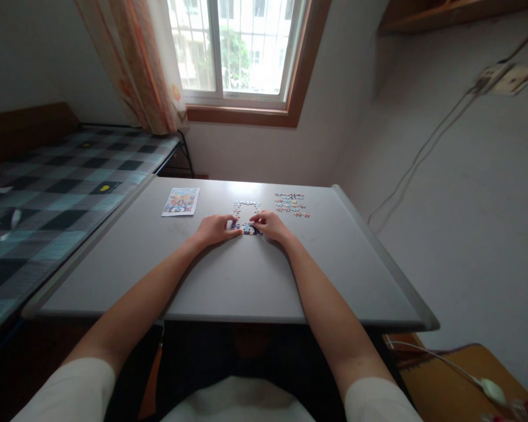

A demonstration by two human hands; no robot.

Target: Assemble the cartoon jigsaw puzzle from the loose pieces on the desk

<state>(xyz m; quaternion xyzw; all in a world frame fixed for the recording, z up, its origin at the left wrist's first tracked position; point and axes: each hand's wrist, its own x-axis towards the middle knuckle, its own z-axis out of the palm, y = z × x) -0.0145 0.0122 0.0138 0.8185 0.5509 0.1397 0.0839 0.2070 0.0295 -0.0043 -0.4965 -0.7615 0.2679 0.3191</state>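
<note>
White shirt (237,404), ours | our left hand (215,229) and right hand (271,225) at the puzzle border (248,229) | grip: fingers curled, hold we cannot tell | loose pieces (291,206) rightward

No lettering, brand or number can be read here. The printed sheet (180,201) at the far left of the desk (233,281) is too small and soft to tell whether its top edge bears words. The marks on the yellow patches (108,187) of the checked bed (66,202), at left, are too blurred to make out.
</note>
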